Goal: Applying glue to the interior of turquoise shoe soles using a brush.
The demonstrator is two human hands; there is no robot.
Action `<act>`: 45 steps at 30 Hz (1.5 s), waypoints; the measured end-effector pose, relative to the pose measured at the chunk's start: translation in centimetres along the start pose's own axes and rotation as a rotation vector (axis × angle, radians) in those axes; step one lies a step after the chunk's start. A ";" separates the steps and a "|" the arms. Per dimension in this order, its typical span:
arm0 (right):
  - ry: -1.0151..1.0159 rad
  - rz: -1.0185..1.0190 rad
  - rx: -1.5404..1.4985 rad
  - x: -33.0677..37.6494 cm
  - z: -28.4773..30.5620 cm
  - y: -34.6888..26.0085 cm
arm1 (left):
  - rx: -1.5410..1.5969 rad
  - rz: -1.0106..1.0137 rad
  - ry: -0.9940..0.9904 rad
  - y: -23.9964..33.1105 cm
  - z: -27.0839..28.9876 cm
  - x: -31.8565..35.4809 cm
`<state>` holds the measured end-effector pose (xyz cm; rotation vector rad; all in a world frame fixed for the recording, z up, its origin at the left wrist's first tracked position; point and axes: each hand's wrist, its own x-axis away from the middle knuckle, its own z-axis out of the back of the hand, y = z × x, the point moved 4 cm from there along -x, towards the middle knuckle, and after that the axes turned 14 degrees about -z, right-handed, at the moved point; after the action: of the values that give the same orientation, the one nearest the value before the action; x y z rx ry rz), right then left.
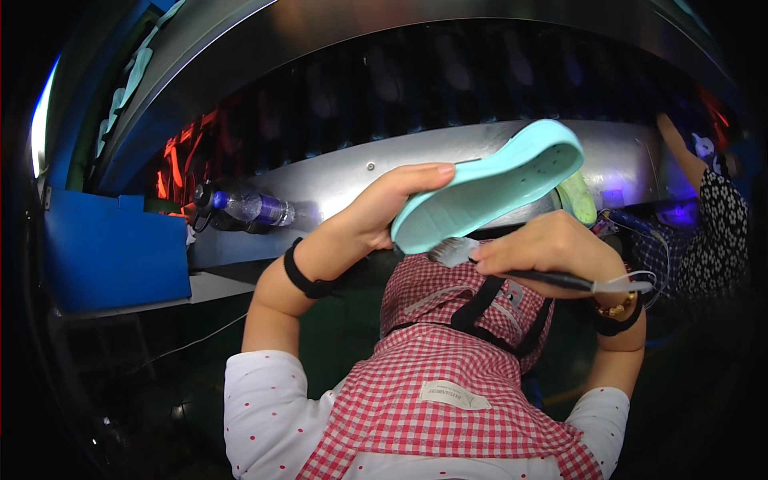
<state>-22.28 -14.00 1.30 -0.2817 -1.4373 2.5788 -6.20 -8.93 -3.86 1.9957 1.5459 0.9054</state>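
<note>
The left hand grips one mint-green rubber shoe sole at its lower end. The sole's long axis runs from this hand up to the right, the far end pointing away from the person. Just below it, the right hand is closed around one black-handled brush, its bristles touching the sole's underside. One plastic bottle lies left of the left hand.

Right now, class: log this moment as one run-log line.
left hand: holds mint shoe sole raised | right hand: holds brush, bristles at sole's underside | behind: metal conveyor, plastic bottle
</note>
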 end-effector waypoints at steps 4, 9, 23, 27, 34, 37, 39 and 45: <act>-0.053 -0.041 0.024 0.3 0.6 -0.2 | -0.052 0.031 0.054 0.0 -0.7 1.1; -0.254 -0.074 0.331 0.3 0.6 -0.9 | -0.164 0.083 0.063 0.0 0.7 1.7; 0.216 -0.508 -0.621 -0.5 0.2 5.2 | 0.344 -0.163 0.152 -2.9 1.0 0.6; 0.654 -0.408 -0.477 1.0 2.1 7.2 | 0.544 -0.150 0.111 -4.4 1.8 0.5; 0.487 -0.182 -0.372 0.8 -0.4 2.9 | 0.329 -0.411 0.096 -1.8 2.5 2.3; 0.592 0.031 -0.719 2.7 0.6 3.5 | 0.283 -0.660 0.242 5.8 1.0 5.9; 0.672 -0.073 -0.792 2.8 1.6 5.1 | 0.210 -0.816 -0.066 12.0 1.5 6.2; 0.591 -0.187 -0.854 -0.4 0.6 6.2 | 0.623 -1.413 0.387 28.7 10.0 6.3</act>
<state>-22.43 -17.83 -3.64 -0.8674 -2.0514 1.4081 21.14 -10.09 10.76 0.4747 2.9636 0.1648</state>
